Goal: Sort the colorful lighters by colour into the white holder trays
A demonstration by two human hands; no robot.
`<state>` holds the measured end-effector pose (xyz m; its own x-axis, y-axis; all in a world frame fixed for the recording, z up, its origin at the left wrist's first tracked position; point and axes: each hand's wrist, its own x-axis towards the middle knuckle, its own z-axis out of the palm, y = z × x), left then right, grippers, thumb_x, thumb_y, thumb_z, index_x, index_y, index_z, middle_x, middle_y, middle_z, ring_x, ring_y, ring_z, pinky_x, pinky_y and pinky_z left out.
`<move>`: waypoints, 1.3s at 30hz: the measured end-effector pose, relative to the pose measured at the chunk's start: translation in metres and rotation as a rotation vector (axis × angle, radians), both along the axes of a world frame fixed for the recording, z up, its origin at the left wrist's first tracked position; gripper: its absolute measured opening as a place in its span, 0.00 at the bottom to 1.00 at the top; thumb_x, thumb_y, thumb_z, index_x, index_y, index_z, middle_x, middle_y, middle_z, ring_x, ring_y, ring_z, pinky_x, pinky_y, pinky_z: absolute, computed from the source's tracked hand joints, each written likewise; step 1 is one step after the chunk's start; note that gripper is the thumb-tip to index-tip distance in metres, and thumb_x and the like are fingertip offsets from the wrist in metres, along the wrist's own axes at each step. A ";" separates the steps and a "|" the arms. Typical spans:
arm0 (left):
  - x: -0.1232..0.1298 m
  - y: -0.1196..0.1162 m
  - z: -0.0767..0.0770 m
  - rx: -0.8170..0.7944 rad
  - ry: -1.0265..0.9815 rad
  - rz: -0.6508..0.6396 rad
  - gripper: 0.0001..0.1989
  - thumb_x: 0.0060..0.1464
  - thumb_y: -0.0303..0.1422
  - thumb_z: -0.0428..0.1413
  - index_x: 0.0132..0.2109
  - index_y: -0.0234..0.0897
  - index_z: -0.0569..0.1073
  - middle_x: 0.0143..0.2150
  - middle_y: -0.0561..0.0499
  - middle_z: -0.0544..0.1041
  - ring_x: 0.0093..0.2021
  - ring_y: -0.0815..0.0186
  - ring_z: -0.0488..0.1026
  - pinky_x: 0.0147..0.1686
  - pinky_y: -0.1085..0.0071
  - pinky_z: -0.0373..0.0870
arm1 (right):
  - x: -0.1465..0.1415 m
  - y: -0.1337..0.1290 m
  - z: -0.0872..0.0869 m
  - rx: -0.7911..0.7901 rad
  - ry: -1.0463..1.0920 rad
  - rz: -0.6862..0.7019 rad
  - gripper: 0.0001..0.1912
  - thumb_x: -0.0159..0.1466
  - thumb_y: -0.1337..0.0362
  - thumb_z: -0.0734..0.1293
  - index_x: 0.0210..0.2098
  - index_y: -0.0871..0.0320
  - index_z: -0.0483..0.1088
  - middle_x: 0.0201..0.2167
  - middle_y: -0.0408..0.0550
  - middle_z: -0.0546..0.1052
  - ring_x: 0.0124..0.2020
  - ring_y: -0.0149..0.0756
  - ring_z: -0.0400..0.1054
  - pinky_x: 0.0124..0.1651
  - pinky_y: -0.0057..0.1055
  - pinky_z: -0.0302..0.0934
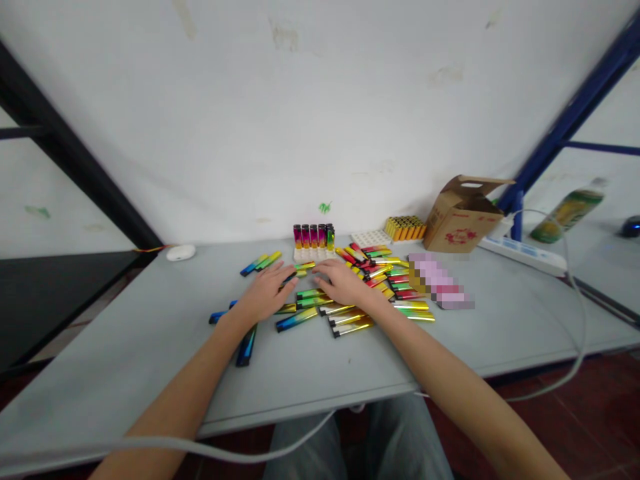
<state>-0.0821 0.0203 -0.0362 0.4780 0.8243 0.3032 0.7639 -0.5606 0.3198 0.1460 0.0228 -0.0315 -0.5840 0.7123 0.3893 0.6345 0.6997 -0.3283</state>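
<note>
Both my hands are over a spread of slim, shiny tubes with black ends and colour-fading bodies. My left hand [267,291] has a dark blue end between its thumb and fingers; this seems to belong to a blue-to-yellow tube [304,265]. My right hand [343,281] is just right of that tube, thumb and fingers apart, fingertips by its yellow end. Below the hands lie green tubes [310,301] and a blue-yellow tube [296,320]. Silver-gold tubes [353,328] are partly under my right wrist. A dark blue tube [245,348] lies by my left wrist.
Behind the hands, a white rack [314,255] holds upright purple-yellow tubes [314,237]. Red-yellow tubes [380,267] are heaped to the right. Farther right are a white holed tray [371,238], upright yellow cylinders [405,228], a cardboard box [460,223] and a power strip [525,255]. A white case [181,253] lies at left.
</note>
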 end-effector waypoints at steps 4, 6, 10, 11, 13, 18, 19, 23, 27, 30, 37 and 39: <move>-0.001 0.004 -0.002 -0.010 -0.018 -0.098 0.21 0.61 0.39 0.46 0.53 0.35 0.75 0.58 0.43 0.73 0.62 0.53 0.65 0.63 0.51 0.58 | -0.002 -0.001 -0.001 0.003 0.013 -0.023 0.16 0.67 0.66 0.60 0.52 0.64 0.70 0.50 0.59 0.75 0.52 0.42 0.66 0.58 0.39 0.56; -0.002 0.006 -0.005 -0.002 -0.031 -0.151 0.19 0.59 0.35 0.47 0.51 0.37 0.77 0.57 0.45 0.75 0.62 0.53 0.66 0.63 0.51 0.59 | -0.003 -0.002 -0.001 0.015 0.017 -0.032 0.16 0.66 0.69 0.61 0.52 0.65 0.70 0.50 0.59 0.75 0.52 0.42 0.66 0.58 0.39 0.56; -0.001 0.006 -0.007 0.013 -0.060 -0.210 0.17 0.57 0.31 0.48 0.48 0.39 0.79 0.53 0.47 0.77 0.60 0.54 0.68 0.61 0.51 0.61 | -0.005 -0.001 -0.002 0.003 -0.004 -0.010 0.15 0.65 0.72 0.60 0.47 0.63 0.74 0.46 0.56 0.78 0.48 0.40 0.68 0.55 0.37 0.57; -0.001 0.005 -0.007 0.021 -0.064 -0.204 0.17 0.57 0.31 0.48 0.47 0.39 0.79 0.52 0.46 0.78 0.59 0.54 0.69 0.60 0.51 0.62 | -0.005 -0.001 -0.002 -0.011 -0.011 -0.009 0.14 0.65 0.72 0.60 0.45 0.62 0.75 0.44 0.55 0.79 0.47 0.40 0.69 0.54 0.36 0.57; 0.001 0.003 -0.005 0.047 -0.079 -0.171 0.15 0.57 0.33 0.50 0.46 0.37 0.79 0.50 0.43 0.78 0.55 0.54 0.72 0.58 0.52 0.65 | -0.007 -0.001 -0.001 -0.042 -0.020 -0.039 0.12 0.65 0.70 0.62 0.41 0.60 0.77 0.40 0.54 0.80 0.44 0.39 0.70 0.51 0.35 0.57; 0.004 0.002 -0.001 0.111 -0.112 -0.016 0.17 0.59 0.36 0.48 0.47 0.32 0.76 0.46 0.40 0.79 0.49 0.54 0.74 0.54 0.54 0.68 | -0.010 -0.001 0.000 -0.082 -0.008 -0.188 0.09 0.63 0.64 0.65 0.37 0.58 0.78 0.35 0.52 0.80 0.40 0.40 0.71 0.46 0.33 0.58; 0.003 0.002 -0.001 0.122 -0.118 0.020 0.17 0.59 0.35 0.48 0.47 0.31 0.76 0.46 0.39 0.79 0.50 0.54 0.73 0.54 0.54 0.68 | -0.011 -0.001 -0.001 -0.087 0.000 -0.203 0.09 0.63 0.64 0.66 0.38 0.58 0.78 0.35 0.52 0.80 0.40 0.40 0.71 0.45 0.32 0.58; 0.001 0.004 -0.002 0.153 -0.142 0.103 0.16 0.58 0.34 0.48 0.46 0.31 0.75 0.48 0.39 0.78 0.52 0.53 0.73 0.56 0.53 0.66 | -0.012 -0.002 -0.003 -0.099 0.026 -0.229 0.09 0.61 0.66 0.67 0.40 0.58 0.77 0.37 0.52 0.79 0.40 0.41 0.71 0.45 0.32 0.60; 0.000 0.004 -0.001 0.195 -0.175 0.126 0.15 0.58 0.35 0.48 0.45 0.33 0.75 0.47 0.40 0.77 0.51 0.55 0.72 0.56 0.55 0.66 | -0.010 0.000 -0.006 -0.118 0.078 -0.210 0.11 0.61 0.70 0.64 0.42 0.60 0.75 0.41 0.54 0.76 0.42 0.40 0.70 0.48 0.34 0.60; 0.001 0.003 0.000 0.214 -0.196 0.135 0.15 0.59 0.36 0.47 0.45 0.34 0.74 0.47 0.40 0.77 0.51 0.56 0.72 0.56 0.55 0.66 | -0.009 0.006 -0.007 -0.191 0.288 -0.200 0.09 0.61 0.71 0.64 0.40 0.62 0.72 0.40 0.54 0.76 0.43 0.40 0.69 0.50 0.37 0.61; 0.003 0.000 0.002 0.196 -0.195 0.128 0.14 0.59 0.36 0.48 0.44 0.36 0.74 0.47 0.41 0.76 0.52 0.55 0.71 0.57 0.56 0.65 | -0.009 0.010 0.011 -0.911 1.194 -0.086 0.07 0.59 0.63 0.66 0.36 0.56 0.65 0.33 0.45 0.77 0.35 0.34 0.72 0.40 0.31 0.65; 0.004 0.000 0.001 0.192 -0.194 0.120 0.13 0.58 0.36 0.48 0.43 0.36 0.75 0.46 0.42 0.77 0.51 0.55 0.72 0.56 0.55 0.65 | -0.007 0.008 0.016 -1.042 1.329 -0.058 0.04 0.58 0.65 0.66 0.32 0.57 0.66 0.29 0.42 0.77 0.33 0.33 0.72 0.39 0.30 0.65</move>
